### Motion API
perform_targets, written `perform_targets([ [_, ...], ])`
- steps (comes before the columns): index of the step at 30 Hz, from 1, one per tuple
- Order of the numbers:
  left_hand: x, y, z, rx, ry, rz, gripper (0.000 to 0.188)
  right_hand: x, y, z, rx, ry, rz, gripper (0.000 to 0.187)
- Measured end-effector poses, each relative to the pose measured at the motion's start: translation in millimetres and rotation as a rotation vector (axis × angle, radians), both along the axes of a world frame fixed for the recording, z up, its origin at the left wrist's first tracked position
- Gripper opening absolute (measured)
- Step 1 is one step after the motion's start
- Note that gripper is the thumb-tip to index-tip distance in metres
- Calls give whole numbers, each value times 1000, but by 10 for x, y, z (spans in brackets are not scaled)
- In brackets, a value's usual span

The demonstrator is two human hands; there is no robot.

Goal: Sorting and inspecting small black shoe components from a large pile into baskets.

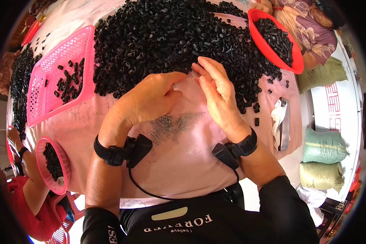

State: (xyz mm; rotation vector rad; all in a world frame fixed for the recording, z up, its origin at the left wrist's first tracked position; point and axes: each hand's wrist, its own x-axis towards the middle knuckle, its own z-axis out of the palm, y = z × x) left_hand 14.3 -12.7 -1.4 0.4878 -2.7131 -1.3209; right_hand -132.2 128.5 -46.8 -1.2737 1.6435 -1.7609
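Note:
A large heap of small black plastic parts [150,40] covers the far middle of the pink-covered table [179,162]. My left hand [150,97] is at the heap's near edge, palm down, its thumb and index finger apart. Its other fingers are mostly hidden, and I see nothing held. Just to the right, my right hand [218,95] is turned partly on its side with its fingers stretched out. Its fingertips reach the black parts, and no part shows in its grasp. Between my wrists and the heap lies a grey speckled patch [171,126] on the cloth.
A pink basket [89,44] with some black parts stands left, a smaller pink basket [65,175] nearer. A red basin [299,61] of parts is at far right, by another person. White cloth [277,118] lies right; stuffed sacks [323,146] stand beyond. A person in red sits left.

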Motion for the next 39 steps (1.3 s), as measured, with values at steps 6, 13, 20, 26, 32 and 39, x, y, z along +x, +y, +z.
perform_targets([
  [6,18,-18,36,17,-53,25,51,29,-3,13,3,-35,84,43],
  [13,-50,77,58,110,14,-93,44,15,6,34,32,-39,95,43],
  [20,5,0,4,3,-13,89,49,-5,8,19,30,-13,67,45],
  [26,23,-38,12,30,-11,88,48,28,8,11,10,-67,90,45],
  [32,25,-62,26,-100,13,117,45,15,31,82,35,-129,148,46],
  [39,40,-44,65,-21,25,70,47,14,-9,-3,8,-103,97,47],
])
